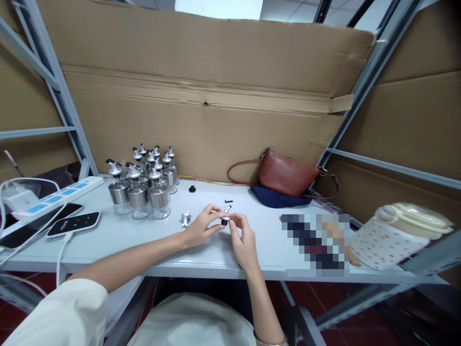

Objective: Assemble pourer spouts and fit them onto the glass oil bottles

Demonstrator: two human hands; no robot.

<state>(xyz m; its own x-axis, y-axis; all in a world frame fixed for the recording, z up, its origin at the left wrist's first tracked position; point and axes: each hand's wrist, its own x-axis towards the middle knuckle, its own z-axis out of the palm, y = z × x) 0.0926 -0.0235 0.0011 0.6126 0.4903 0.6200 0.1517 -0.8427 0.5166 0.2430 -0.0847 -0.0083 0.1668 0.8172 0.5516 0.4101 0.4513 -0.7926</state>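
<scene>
In front of me, both hands close on a small bottle pourer (225, 220) with a silver top and a black ribbed stopper. The fingers of my left hand (202, 227) pinch it from the left, and those of my right hand (244, 240) from the right. Left of my left hand lies a silver pourer part (185, 220) on the white table (144, 245). Just beyond the fingers is a small black strip-like piece (228, 201). A black ribbed stopper (192, 189) stands farther back. Several glass bottles (139, 196) with metal bands and pourers are grouped at the left.
On the left are a power strip (77, 190), a charging pad (74, 225), a dark phone (21, 235) and white cables. A brown bag (288, 173) rests on a navy cap (277, 198). At right stands a dotted container (385, 240). Cardboard (216, 134) walls the back.
</scene>
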